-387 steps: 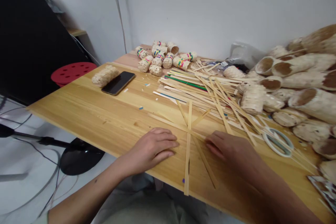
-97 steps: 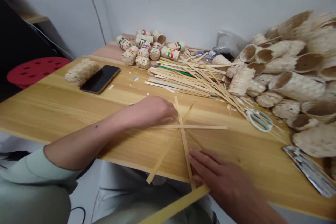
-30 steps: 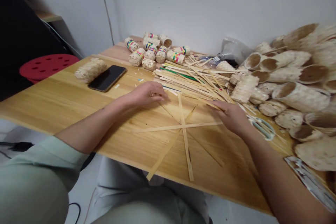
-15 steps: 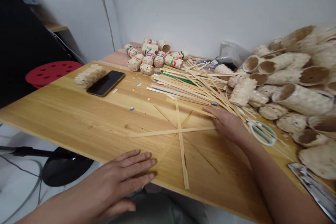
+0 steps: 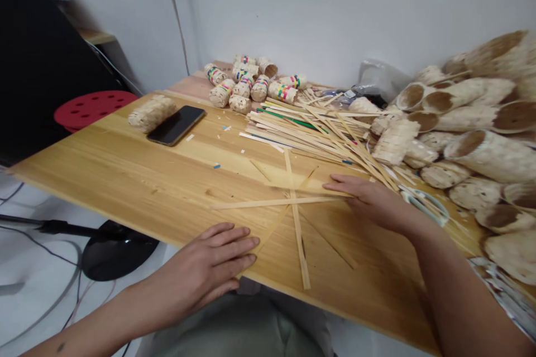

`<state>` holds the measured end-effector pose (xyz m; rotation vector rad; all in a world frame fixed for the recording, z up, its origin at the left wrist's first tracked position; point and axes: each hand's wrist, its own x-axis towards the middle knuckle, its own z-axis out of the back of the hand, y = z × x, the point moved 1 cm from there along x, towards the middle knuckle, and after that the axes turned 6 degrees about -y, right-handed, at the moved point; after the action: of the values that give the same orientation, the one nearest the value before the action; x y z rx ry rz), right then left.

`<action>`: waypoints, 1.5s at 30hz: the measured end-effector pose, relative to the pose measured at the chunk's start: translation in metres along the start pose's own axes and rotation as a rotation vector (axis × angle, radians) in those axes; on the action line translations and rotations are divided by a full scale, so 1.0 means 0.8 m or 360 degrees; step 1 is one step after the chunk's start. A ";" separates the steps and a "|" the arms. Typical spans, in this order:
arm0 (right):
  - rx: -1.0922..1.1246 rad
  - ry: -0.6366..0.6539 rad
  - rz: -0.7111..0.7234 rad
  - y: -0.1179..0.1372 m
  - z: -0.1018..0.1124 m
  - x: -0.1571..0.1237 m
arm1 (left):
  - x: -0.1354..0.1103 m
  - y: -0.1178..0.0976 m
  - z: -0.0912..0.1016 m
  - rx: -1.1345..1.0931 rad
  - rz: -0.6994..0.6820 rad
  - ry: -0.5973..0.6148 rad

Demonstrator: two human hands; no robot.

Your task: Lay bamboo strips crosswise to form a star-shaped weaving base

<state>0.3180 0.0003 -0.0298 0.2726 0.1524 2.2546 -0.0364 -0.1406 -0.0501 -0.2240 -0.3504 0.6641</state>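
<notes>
Several thin bamboo strips (image 5: 293, 201) lie crossed like a star on the wooden table (image 5: 125, 173). My left hand (image 5: 213, 259) rests flat at the table's near edge, fingers stretched out, its tips at the lower-left end of a diagonal strip. My right hand (image 5: 368, 198) lies palm down at the star's right side, fingers extended over the end of another strip (image 5: 305, 185) that lies across the star's upper part. Whether its fingers pinch that strip I cannot make out.
A loose heap of strips (image 5: 310, 125) lies behind the star. Woven tubes (image 5: 473, 134) pile up at the right, small banded woven rolls (image 5: 247, 86) at the back. A phone (image 5: 176, 125) and a roll (image 5: 151, 113) lie left. Scissors (image 5: 427, 205) sit beside my right wrist.
An extra strip now lies across the star's upper part under my right fingers. My left hand, back from the far side a second ago, stays flat at the near edge.
</notes>
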 end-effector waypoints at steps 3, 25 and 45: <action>-0.0104 0.0042 -0.0012 0.003 0.000 0.000 | 0.005 -0.002 0.000 -0.0018 0.0013 0.0019; 0.0087 -0.0127 0.0000 0.007 0.014 0.004 | 0.044 -0.007 0.024 -0.0094 -0.0021 -0.0004; -0.0351 -0.0007 0.0400 0.076 -0.024 -0.133 | 0.100 0.071 0.060 -0.0083 -0.0118 -0.0027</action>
<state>0.3348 -0.1202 -0.0515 0.1865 -0.1403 2.4936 -0.0282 -0.0423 -0.0045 -0.2538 -0.3910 0.5848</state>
